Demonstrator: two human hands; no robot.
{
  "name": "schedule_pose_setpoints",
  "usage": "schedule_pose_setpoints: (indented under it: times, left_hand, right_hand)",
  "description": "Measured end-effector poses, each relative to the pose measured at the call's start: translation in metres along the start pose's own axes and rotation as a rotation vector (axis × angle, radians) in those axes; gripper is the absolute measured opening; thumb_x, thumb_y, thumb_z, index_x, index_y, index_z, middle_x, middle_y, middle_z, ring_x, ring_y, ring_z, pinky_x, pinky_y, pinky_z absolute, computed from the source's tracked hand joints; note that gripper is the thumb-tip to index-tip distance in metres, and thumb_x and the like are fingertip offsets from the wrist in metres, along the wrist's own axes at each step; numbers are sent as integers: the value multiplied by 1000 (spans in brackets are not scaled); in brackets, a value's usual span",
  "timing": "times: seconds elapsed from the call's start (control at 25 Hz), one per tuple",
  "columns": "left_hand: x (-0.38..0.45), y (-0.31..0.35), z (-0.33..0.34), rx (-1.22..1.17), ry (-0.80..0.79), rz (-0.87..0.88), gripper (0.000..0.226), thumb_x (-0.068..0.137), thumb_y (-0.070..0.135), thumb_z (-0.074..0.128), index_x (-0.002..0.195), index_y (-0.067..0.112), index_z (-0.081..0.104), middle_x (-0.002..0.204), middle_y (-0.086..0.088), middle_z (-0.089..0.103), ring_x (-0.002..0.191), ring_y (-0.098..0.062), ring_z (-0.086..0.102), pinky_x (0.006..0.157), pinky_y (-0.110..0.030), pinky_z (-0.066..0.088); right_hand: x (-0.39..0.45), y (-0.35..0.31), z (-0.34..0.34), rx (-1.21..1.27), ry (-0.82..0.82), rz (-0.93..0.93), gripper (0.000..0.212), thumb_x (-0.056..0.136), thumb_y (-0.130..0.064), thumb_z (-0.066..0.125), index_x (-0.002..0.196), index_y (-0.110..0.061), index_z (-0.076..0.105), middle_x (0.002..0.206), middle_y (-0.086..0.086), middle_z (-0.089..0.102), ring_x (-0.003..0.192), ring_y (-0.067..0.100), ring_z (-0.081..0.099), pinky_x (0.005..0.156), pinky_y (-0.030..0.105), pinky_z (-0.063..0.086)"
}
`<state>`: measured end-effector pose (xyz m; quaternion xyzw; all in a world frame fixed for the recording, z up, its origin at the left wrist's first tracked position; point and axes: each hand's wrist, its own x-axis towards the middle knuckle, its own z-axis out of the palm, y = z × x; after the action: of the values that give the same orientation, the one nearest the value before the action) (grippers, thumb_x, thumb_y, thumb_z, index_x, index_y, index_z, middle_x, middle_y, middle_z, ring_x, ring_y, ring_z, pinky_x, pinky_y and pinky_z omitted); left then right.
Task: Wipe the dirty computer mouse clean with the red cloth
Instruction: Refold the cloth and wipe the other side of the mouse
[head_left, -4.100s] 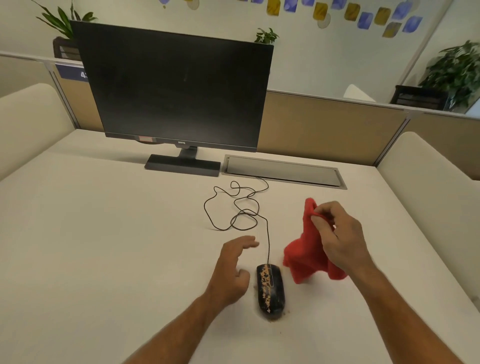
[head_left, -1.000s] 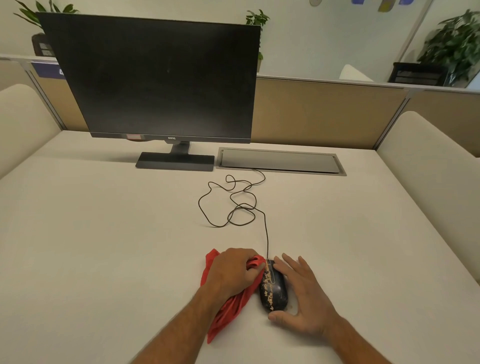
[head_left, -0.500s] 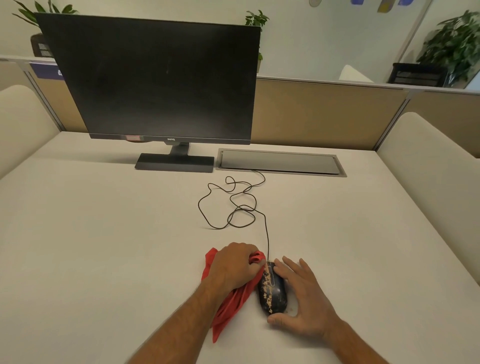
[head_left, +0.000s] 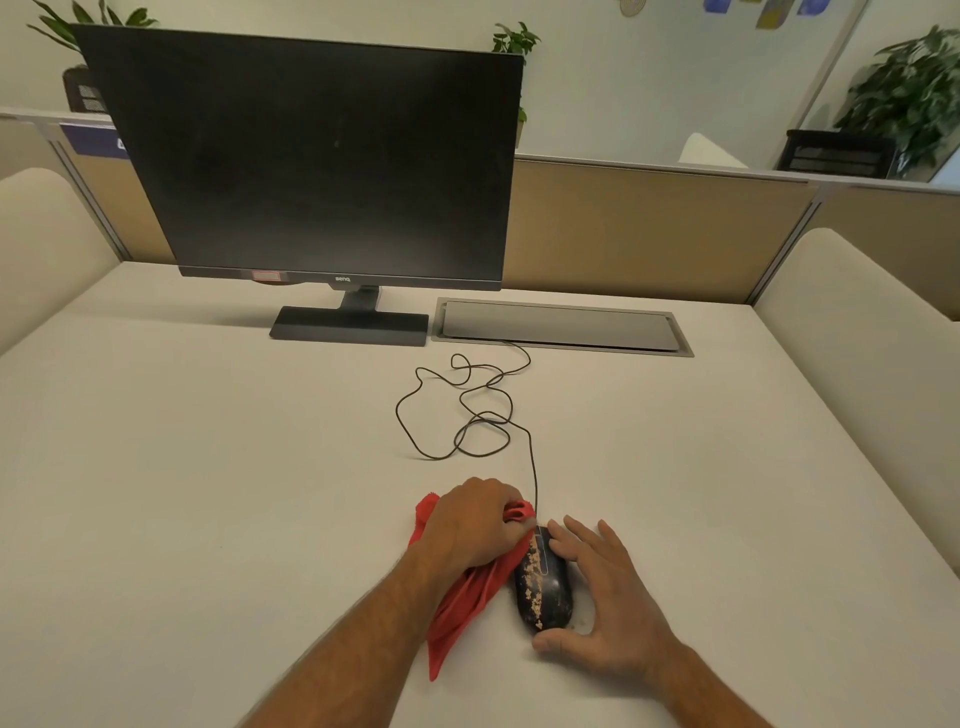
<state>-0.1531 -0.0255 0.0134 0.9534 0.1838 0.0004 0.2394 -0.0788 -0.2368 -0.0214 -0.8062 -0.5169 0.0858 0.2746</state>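
Note:
A black wired computer mouse (head_left: 545, 590) speckled with tan dirt lies on the white desk near its front. My left hand (head_left: 470, 530) is closed around the bunched red cloth (head_left: 467, 603), pressed against the mouse's front left side. The cloth's tail trails back under my left forearm. My right hand (head_left: 608, 605) cups the mouse's right side, fingers spread along it and thumb at its rear end.
The mouse cable (head_left: 467, 410) loops across the desk to a grey cable hatch (head_left: 561, 327). A dark monitor (head_left: 311, 161) on its stand is at the back left. Padded partitions (head_left: 852, 306) border the white desk (head_left: 208, 493) left and right.
Four seconds ago my right hand held the cloth up and the left was empty. Now the left holds the cloth at the mouse. Over the last second both hands have barely shifted.

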Motion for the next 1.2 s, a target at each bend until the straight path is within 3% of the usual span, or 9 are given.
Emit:
schedule_pose_setpoints:
  times: [0.24,0.48,0.84,1.0,1.2]
  left_hand:
    - [2,0,0,4,-3,-8,29,92,49,58,81,23,63,81,6,64,80,-18,59,68,-32,44]
    - [-2,2,0,-51,-13,10,30,89,49,60,78,21,65,78,4,67,76,-18,60,69,-35,50]
    - [-7,7,0,32,12,-32,32,88,48,58,71,22,57,71,7,60,73,-18,58,63,-31,43]
    - [-10,4,2,-63,10,-5,40,86,48,61,59,24,45,61,8,52,66,-16,54,60,-31,39]
    - [-15,1,2,-92,2,11,38,86,51,62,59,30,46,62,12,52,67,-11,52,61,-29,37]
  right_hand:
    - [0,0,1,-2,-6,10,107,58,-81,73,144,-29,38,155,-17,31,147,4,16,121,51,12]
    - [1,1,1,-21,-12,13,108,58,-82,71,145,-27,38,156,-17,30,147,4,16,120,51,12]
    - [0,-1,0,-36,6,-5,108,59,-81,71,144,-23,41,155,-17,31,147,1,16,121,47,10]
    - [0,1,1,-50,8,-15,107,59,-82,71,143,-21,42,155,-15,32,146,2,18,120,49,12]
    - [0,3,3,-58,12,-18,107,59,-83,69,143,-23,42,155,-16,32,146,1,17,121,47,11]
